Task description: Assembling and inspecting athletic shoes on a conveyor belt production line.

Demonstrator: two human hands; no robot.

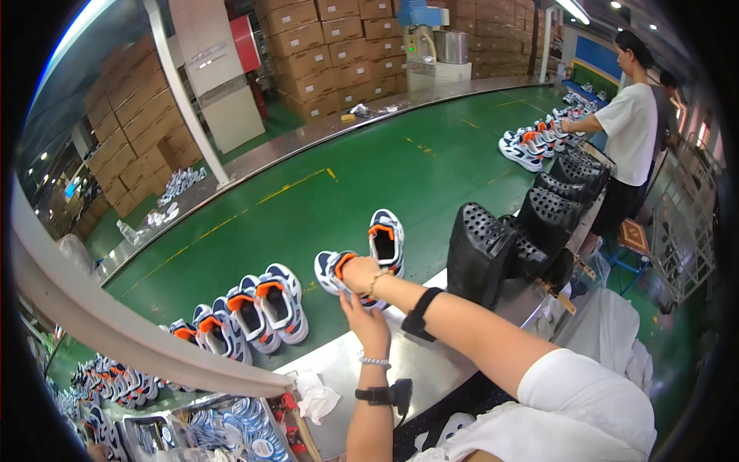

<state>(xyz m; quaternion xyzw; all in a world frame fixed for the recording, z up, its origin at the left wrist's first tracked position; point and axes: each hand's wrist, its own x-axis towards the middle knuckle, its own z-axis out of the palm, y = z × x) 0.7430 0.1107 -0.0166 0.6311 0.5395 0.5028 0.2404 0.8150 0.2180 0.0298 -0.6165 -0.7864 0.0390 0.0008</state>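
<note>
A white, navy and orange sneaker (329, 267) is held between both my hands just above the green belt. My right hand (360, 275) reaches into its orange-lined opening, with the fingertips hidden inside. From below, my left hand (370, 326) presses its fingers against the sneaker's side, steadying it. Just beyond my right hand stands a matching sneaker (387, 240), its opening facing up. Left of my hands, a row of similar sneakers (282, 304) stands side by side on the belt.
Black perforated shoe forms (481, 250) line the belt's edge on the right. A metal ledge (431, 356) lies nearest me, with crumpled white paper (315, 396) and a bin of blue-white tags (231, 431). A curved pale post (138, 316) crosses the left. A co-worker (627, 123) handles sneakers farther right.
</note>
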